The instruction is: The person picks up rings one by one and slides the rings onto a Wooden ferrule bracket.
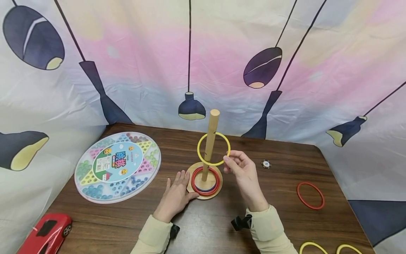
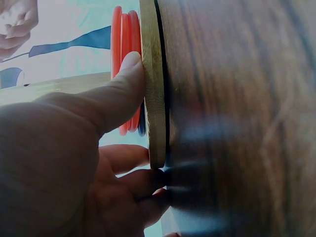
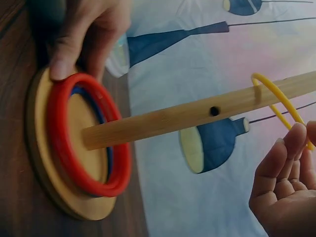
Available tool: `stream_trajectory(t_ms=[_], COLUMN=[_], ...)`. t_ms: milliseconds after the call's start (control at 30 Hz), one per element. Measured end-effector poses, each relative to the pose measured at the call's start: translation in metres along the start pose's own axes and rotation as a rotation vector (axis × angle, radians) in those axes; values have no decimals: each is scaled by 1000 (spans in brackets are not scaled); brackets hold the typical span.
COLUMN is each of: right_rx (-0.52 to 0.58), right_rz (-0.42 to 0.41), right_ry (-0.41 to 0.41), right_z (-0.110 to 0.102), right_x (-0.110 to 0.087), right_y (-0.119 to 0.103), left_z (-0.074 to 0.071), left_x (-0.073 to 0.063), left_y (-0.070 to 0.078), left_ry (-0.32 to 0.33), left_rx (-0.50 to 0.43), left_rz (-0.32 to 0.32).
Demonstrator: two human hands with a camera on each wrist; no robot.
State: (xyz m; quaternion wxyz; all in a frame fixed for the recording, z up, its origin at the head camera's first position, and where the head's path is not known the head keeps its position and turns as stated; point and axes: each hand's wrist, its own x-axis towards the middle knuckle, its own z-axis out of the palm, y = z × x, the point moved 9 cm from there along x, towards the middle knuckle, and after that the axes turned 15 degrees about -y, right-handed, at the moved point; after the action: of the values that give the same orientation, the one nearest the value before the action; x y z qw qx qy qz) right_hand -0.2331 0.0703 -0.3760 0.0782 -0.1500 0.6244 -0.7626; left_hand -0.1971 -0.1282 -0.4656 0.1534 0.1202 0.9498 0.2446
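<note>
A wooden ring-toss stand (image 1: 211,132) has a tall peg on a round base (image 2: 157,106). My left hand (image 1: 174,198) holds the base at its near left edge, thumb (image 2: 126,74) on top beside the rings, fingers along the rim. Red rings (image 3: 64,143) and a dark blue ring (image 3: 109,160) lie stacked around the foot of the peg. Higher up, my right hand (image 1: 245,174) pinches a yellow ring (image 1: 198,150) at its right side between thumb and fingertips. The yellow ring encircles the peg around mid-height, tilted.
At left lies a round Chinese checkers set (image 1: 118,167), with a red toy car (image 1: 47,234) nearer. A poker chip (image 1: 266,163) and a loose red ring (image 1: 310,195) are to the right. Two yellow rings (image 1: 312,243) show at the bottom edge. A printed curtain (image 1: 152,70) hangs behind the table.
</note>
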Motion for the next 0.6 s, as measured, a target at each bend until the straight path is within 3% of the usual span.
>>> stream_trajectory(t_ms=[367,600], right_rx=[-163,-243], right_rz=[228,271], right_ry=[-21,-64], right_z=[-11,-13], right_x=[3,5], right_y=[46,65], left_z=[1,1], left_x=[1,1], left_y=[-1,-1], left_ry=[2,-3], left_rx=[4,3], left_rz=[-3,-6])
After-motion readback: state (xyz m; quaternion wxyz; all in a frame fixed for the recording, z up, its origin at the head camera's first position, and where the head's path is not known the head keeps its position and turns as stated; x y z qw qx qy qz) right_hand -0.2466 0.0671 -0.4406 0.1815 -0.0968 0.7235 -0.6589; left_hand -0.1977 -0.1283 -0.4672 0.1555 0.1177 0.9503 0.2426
